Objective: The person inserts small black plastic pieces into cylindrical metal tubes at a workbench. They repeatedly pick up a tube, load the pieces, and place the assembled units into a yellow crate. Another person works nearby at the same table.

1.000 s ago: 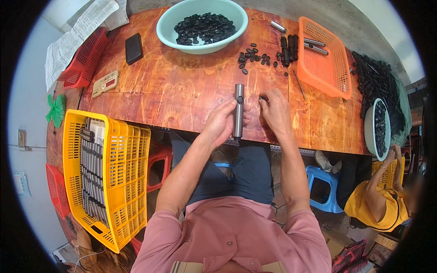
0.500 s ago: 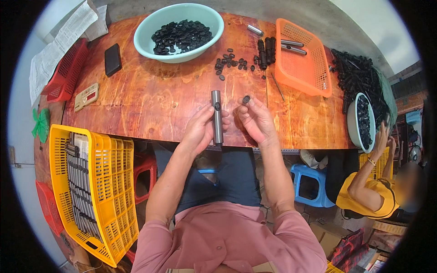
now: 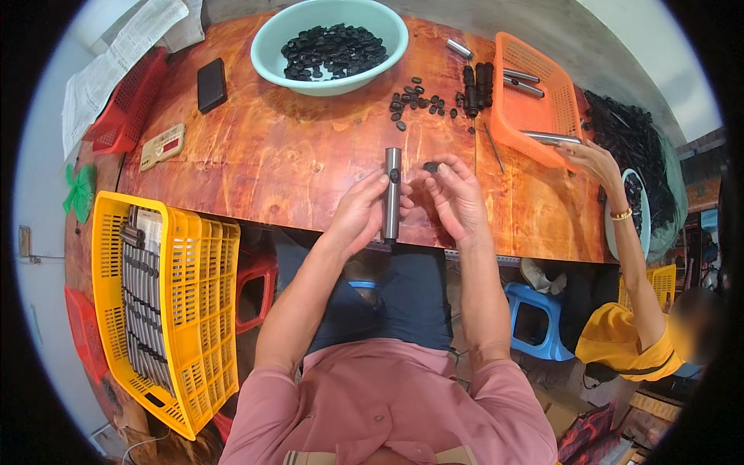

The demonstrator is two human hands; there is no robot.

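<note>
My left hand (image 3: pixel 361 211) grips a grey metal tube (image 3: pixel 391 192) and holds it upright over the near edge of the wooden table (image 3: pixel 287 155). Beside it, my right hand (image 3: pixel 459 195) pinches a small black button-like part (image 3: pixel 431 167) at its fingertips, close to the tube's top. Loose black parts (image 3: pixel 418 103) lie scattered farther back on the table. A mint-green bowl (image 3: pixel 332 45) full of the same black parts stands at the back.
An orange basket (image 3: pixel 536 101) with a few metal tubes sits at the right, where another person's hand (image 3: pixel 590 159) reaches. A yellow crate (image 3: pixel 163 310) of finished tubes stands at my left. A black phone (image 3: pixel 211 84), a red basket (image 3: pixel 128 101) and papers lie far left.
My right hand has lifted off the table with a small black part in its fingertips. The other person's hand has reached to the orange basket. The tube stays in my left hand.
</note>
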